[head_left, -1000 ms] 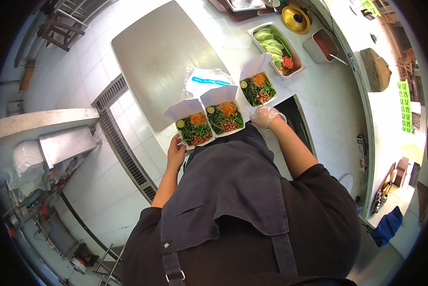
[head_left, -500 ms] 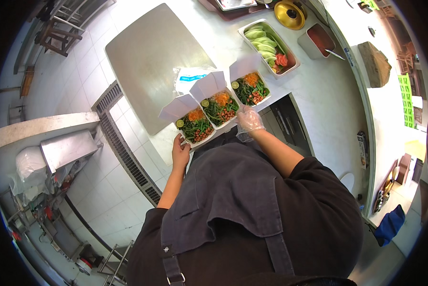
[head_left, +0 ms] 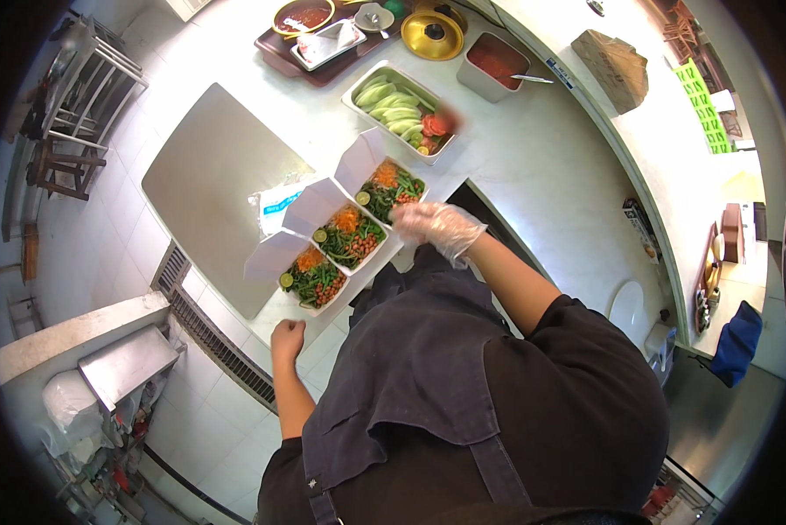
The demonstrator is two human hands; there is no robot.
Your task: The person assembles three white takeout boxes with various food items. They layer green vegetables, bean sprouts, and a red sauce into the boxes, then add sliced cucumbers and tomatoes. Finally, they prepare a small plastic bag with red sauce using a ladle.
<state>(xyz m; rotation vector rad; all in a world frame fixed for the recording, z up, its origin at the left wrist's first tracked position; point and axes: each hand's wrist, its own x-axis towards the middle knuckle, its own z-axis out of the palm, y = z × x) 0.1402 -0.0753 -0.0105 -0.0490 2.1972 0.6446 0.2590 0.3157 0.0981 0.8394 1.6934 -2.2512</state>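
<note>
"What carries everything here?"

"A pale countertop [head_left: 314, 122], with a grey metal panel [head_left: 218, 175] at its left."

"And directly on it?"

"Three open white boxes [head_left: 317, 208] side by side in a slanting row, and beyond them a steel pan [head_left: 386, 133], a square metal container [head_left: 478, 86] and a gold lid [head_left: 419, 46]."

"Further?"

"A maroon tray [head_left: 283, 62] near the far edge, plus a clear plastic packet [head_left: 281, 203] beside the boxes, lying over the panel"

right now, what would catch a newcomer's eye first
Three open white boxes of food, lined up along the edge of the counter, would probably draw the eye first, with the gloved right hand at the rightmost one. Beyond them sit a metal tray of green slices and, farther back, a gold lid.
</note>
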